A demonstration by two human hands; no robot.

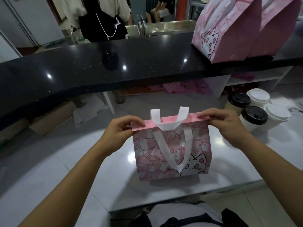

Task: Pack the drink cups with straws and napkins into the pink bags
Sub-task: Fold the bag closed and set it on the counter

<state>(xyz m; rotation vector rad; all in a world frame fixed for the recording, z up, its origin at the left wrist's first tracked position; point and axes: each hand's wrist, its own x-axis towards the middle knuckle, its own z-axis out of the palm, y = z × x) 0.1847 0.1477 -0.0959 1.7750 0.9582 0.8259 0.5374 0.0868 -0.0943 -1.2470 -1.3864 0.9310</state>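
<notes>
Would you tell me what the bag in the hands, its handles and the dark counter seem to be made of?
The bag looks like printed paper, matte, holding a sharp fold at the top. The handles are probably white non-woven fabric or paper tape, soft and limp. The counter is likely polished black stone, speckled and mirroring lights.

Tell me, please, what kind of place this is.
Probably the work counter of a drink or coffee shop: lidded paper cups stand near a pink bag, more pink bags sit on the black counter, and a steel sink lies behind.

black counter point(98, 63) | steel sink point(164, 28) | white worktop point(65, 169)
</notes>
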